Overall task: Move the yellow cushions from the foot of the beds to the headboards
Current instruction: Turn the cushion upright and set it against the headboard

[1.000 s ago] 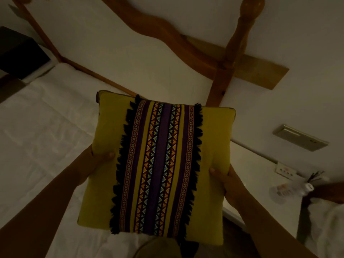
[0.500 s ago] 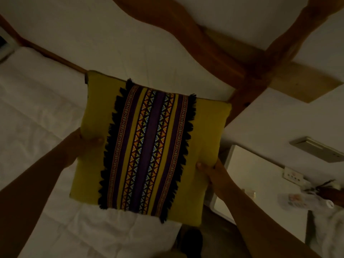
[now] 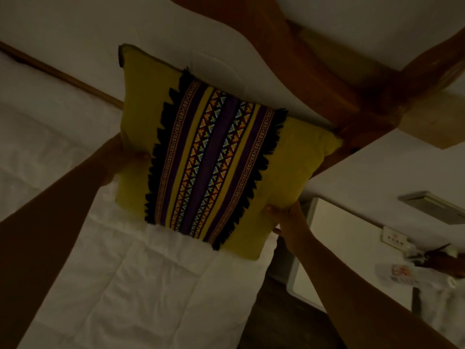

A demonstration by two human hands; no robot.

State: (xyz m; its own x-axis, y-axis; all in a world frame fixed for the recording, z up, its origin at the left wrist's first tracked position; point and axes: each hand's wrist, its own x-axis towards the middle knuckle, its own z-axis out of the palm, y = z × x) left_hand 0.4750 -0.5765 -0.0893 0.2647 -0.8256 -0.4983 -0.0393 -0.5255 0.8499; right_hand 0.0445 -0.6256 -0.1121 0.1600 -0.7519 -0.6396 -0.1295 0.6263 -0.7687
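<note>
A yellow cushion (image 3: 289,167) with a purple patterned band and black fringe down its middle is held over the head end of a white bed (image 3: 141,285). My left hand (image 3: 125,157) grips its left edge, thumb on the front. At the cushion's lower right corner my right hand (image 3: 281,212) holds on. The cushion's far edge lies against a white pillow (image 3: 191,36) that leans on the wooden headboard (image 3: 309,71).
A wooden bedpost (image 3: 372,109) stands just right of the cushion. A white bedside cabinet (image 3: 334,245) sits to the right, with a wall socket (image 3: 395,239) and a plastic bottle (image 3: 400,272) beyond it. Dark floor shows between bed and cabinet.
Both hands have carried the cushion forward and up towards the headboard. Its far edge now meets the pillow, and the cushion has turned slightly clockwise.
</note>
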